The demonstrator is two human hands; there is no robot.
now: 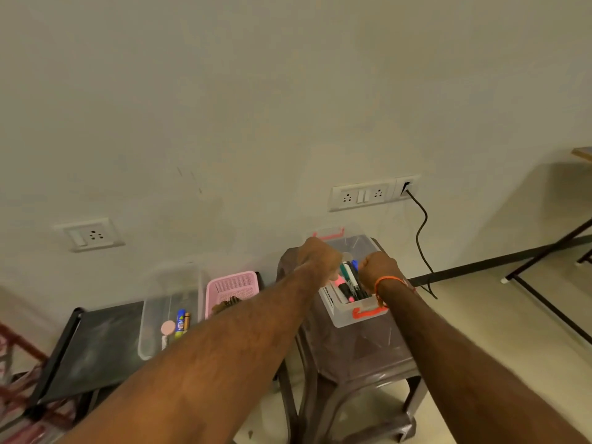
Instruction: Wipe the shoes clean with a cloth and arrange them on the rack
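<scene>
Rack [96,347], a black shelf, stands low on my left against the wall, well apart from both my hands, and I see one of it. On its right part sit one clear bin [153,331] with a few small items inside and, just beside that at the shelf's right edge, one pink basket [232,288] holding something brown. A red metal frame [19,363] shows at the shelf's near left corner. Between me and the wall stands one brown plastic stool [362,350], and at the far edge of its seat rests one clear box [339,315] with two red-orange handles, filled with several markers [350,280]. My left hand [320,254] hangs over the box's far left corner and my right hand [379,265], an orange thread on its wrist, over its right side, the markers between them. Both hands have the knuckles turned toward me and the fingers curled under and hidden, so I cannot tell whether they grip anything. On the wall are two socket plates [91,235], and one black cable [423,238] drops from a smaller plate behind the stool. Black table legs [544,302] cross the floor at the right.
</scene>
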